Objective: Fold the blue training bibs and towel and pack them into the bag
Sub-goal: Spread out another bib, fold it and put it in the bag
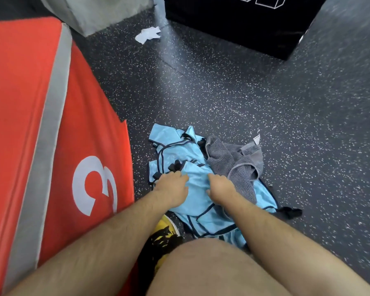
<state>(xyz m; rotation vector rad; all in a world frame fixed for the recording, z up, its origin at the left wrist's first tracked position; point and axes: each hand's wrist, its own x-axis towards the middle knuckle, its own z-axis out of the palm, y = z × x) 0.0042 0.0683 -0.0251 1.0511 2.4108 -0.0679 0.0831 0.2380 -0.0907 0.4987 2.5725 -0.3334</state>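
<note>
Two hands on blue bibs (179, 150): left hand (172, 185), right hand (220, 186), pinch or press cannot be told | towel (226, 159) just beyond-right of right hand, nearer it.

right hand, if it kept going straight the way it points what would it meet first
More of the blue bibs: the right hand points up-left over the pile, likely reaching its dark-trimmed folds. The grey towel lies off to its right.

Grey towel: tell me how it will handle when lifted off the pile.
The grey towel lies crumpled in soft folds, so it will probably hang limp. Its ribbed weave looks grippy, unlikely to slip. One edge drapes over the blue bibs, so it may drag them slightly.
</note>
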